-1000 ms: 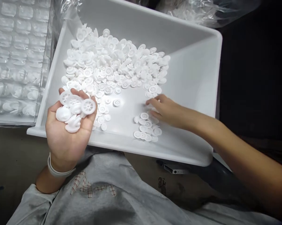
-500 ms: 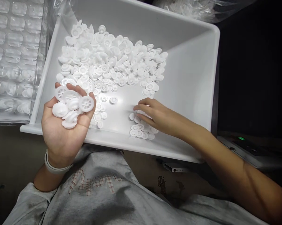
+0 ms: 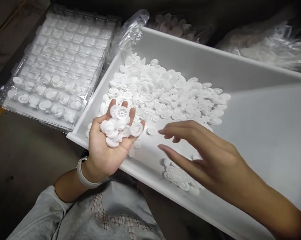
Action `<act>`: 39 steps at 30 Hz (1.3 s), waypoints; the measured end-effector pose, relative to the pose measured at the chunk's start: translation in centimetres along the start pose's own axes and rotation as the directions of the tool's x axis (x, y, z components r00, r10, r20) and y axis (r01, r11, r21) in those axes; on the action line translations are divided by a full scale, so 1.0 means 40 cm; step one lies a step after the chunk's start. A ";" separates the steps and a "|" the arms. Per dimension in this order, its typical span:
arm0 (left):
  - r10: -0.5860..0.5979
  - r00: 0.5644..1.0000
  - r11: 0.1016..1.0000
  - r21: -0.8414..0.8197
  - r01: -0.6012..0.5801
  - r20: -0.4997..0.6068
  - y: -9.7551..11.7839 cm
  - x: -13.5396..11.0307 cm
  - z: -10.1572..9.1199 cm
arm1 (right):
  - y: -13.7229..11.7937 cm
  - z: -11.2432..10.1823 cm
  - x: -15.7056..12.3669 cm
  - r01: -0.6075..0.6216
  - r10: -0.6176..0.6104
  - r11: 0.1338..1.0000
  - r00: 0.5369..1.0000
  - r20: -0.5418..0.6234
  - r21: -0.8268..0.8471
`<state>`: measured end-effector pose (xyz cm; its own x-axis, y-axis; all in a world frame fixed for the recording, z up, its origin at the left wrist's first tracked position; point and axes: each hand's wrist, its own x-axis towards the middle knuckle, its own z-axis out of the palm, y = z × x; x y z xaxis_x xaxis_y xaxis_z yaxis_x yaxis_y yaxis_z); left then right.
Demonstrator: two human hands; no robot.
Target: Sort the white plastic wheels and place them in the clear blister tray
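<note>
My left hand (image 3: 106, 150) is palm up and cupped under a heap of white plastic gear wheels (image 3: 121, 125), some spoked, some domed. It is over the near left edge of a large white bin (image 3: 260, 110). My right hand (image 3: 202, 150) hovers above the bin floor, thumb and fingers apart, nothing between them. A big pile of the same white wheels (image 3: 162, 90) fills the bin's left and back part. Below my right hand lies a smaller cluster of spoked wheels (image 3: 176, 176), partly hidden by it. One loose wheel (image 3: 151, 131) sits between my hands.
Left of the bin lies a stack of clear plastic blister trays (image 3: 62, 56), white parts in the pockets of its nearest rows. A clear plastic bag (image 3: 134, 28) drapes over the bin's back left corner. More bagged parts (image 3: 270, 50) stand behind the bin.
The view has swung left, bringing more of the trays into sight. My right hand has lifted from the small cluster and come nearer my left hand, which still holds its heap.
</note>
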<state>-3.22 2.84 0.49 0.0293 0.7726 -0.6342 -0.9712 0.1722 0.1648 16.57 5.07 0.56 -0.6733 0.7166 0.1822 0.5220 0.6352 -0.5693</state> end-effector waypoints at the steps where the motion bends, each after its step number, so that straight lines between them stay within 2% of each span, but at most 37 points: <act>1: -0.012 1.000 1.000 -0.007 0.012 -0.006 0.003 -0.001 0.001 | -0.020 0.007 0.033 0.050 -0.050 0.999 0.998 -0.038 0.008; 4: -0.031 0.999 0.998 -0.046 0.030 -0.011 0.014 -0.002 0.000 | -0.052 0.031 0.102 0.080 -0.077 0.995 0.995 -0.065 0.055; 8: -0.032 0.999 0.994 -0.106 0.034 0.016 0.030 0.008 -0.004 | -0.054 0.053 0.133 -0.002 0.009 0.990 0.999 -0.050 0.138; 16: -0.126 0.987 0.989 -0.066 0.132 0.097 0.044 0.025 -0.014 | -0.065 0.065 0.150 -0.192 0.211 0.939 0.977 -0.039 0.285; 24: -0.164 0.980 0.986 -0.023 0.168 0.108 0.048 0.021 -0.017 | -0.069 0.076 0.154 -0.284 0.327 0.859 0.945 -0.029 0.426; 36: -0.188 0.971 0.982 0.033 0.185 0.146 0.042 0.018 -0.017 | -0.076 0.074 0.130 -0.308 0.410 0.785 0.909 -0.078 0.538; 39: -0.202 0.966 0.979 0.019 0.202 0.160 0.042 0.018 -0.021 | -0.076 0.073 0.128 -0.306 0.404 0.783 0.912 -0.069 0.542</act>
<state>-5.01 3.17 -0.31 0.2627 0.8096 -0.5248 -0.9407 0.3360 0.0475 9.99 5.97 0.90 -0.3672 0.9301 -0.0085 0.3306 0.1219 -0.9359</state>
